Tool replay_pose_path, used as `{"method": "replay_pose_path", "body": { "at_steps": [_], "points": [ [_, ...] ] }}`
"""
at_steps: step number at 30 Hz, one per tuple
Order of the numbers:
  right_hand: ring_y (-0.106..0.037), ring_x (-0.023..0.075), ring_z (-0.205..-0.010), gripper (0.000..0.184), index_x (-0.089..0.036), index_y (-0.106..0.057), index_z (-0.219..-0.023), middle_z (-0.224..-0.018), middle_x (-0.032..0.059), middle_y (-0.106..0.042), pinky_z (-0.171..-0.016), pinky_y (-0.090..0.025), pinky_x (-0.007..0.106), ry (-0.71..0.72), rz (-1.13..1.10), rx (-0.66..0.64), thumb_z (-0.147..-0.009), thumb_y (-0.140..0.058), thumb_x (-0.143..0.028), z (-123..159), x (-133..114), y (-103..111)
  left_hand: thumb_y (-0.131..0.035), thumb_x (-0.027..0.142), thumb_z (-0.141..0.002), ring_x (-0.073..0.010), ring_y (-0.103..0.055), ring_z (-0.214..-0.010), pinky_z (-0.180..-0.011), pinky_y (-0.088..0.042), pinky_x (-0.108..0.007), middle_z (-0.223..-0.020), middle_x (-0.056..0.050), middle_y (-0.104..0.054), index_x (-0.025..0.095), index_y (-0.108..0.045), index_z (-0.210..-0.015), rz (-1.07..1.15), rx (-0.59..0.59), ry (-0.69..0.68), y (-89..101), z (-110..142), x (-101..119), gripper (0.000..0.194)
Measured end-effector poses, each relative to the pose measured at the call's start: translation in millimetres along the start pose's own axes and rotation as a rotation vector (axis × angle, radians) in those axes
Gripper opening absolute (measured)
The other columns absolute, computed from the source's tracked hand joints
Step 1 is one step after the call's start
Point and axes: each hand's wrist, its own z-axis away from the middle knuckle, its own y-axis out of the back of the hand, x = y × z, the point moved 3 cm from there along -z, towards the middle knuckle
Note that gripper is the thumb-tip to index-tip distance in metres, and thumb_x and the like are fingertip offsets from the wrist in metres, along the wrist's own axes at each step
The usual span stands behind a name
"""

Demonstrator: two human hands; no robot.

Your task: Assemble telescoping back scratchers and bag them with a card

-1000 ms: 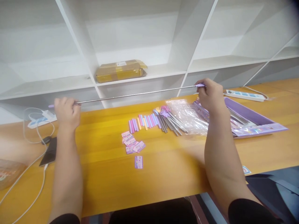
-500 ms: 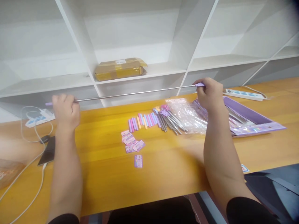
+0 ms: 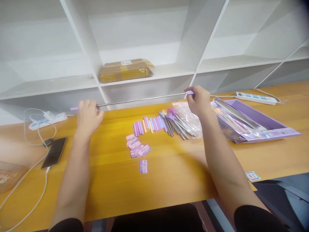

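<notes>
A thin telescopic back scratcher (image 3: 145, 98) spans the air between my hands, its metal rod drawn out long. My left hand (image 3: 89, 116) is closed round its left end, where a purple handle sticks out. At the right end, my right hand (image 3: 200, 100) grips the purple head. Below on the table lie several metal back scratchers (image 3: 177, 125) with hand-shaped orange, pink and purple heads. Beside them is a row of coloured handle sleeves (image 3: 149, 125). Nearer me are small printed cards (image 3: 137, 146), one (image 3: 143, 166) apart from the others.
A purple box (image 3: 267, 133) holding packaged items stands at right, with clear plastic bags (image 3: 183, 111) beside it. Power strips (image 3: 257, 98) lie along the back. At left are a phone (image 3: 54, 153) and white cables. A taped parcel (image 3: 125, 70) sits on the shelf.
My hands have come closer together, the left moving right and the right moving left. The rod's visible span is shorter. Things on the table have stayed put.
</notes>
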Motion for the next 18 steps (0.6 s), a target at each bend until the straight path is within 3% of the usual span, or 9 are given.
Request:
{"method": "replay_pose_path", "body": {
  "at_steps": [6, 12, 18],
  "points": [
    [-0.072, 0.0329, -0.103, 0.030, -0.025, -0.075, -0.109, -0.107, 0.0124, -0.077, -0.096, -0.056, 0.047, -0.033, 0.033, -0.006, -0.092, -0.051, -0.018, 0.3, 12.8, -1.1, -0.058, 0.015, -0.089, -0.0382, -0.061, -0.110, -0.093, -0.051, -0.049, -0.099, -0.014, -0.066, 0.022, -0.062, -0.091, 0.010, -0.044, 0.000, -16.1, 2.3, 7.4, 0.008],
    [-0.072, 0.0324, -0.101, 0.030, -0.025, -0.076, -0.109, -0.106, 0.0125, -0.077, -0.097, -0.056, 0.048, -0.046, 0.002, 0.000, -0.092, -0.052, -0.018, 0.5, 23.6, -4.1, -0.051, 0.014, -0.095, -0.0353, -0.069, -0.099, -0.075, -0.049, -0.042, -0.095, -0.016, -0.074, 0.020, -0.072, -0.093, -0.156, -0.248, 0.088, -21.1, 7.4, 21.4, 0.022],
    [-0.069, 0.0321, -0.111, 0.032, -0.024, -0.072, -0.112, -0.113, 0.0137, -0.074, -0.103, -0.053, 0.048, -0.016, -0.053, 0.018, -0.092, -0.049, -0.015, 0.6, 20.3, -18.1, -0.044, 0.015, -0.099, -0.0355, -0.074, -0.101, -0.076, -0.050, -0.039, -0.099, -0.018, -0.077, 0.016, -0.077, -0.101, -0.293, -0.373, 0.120, -21.3, 10.5, 31.5, 0.033]
  ]
}}
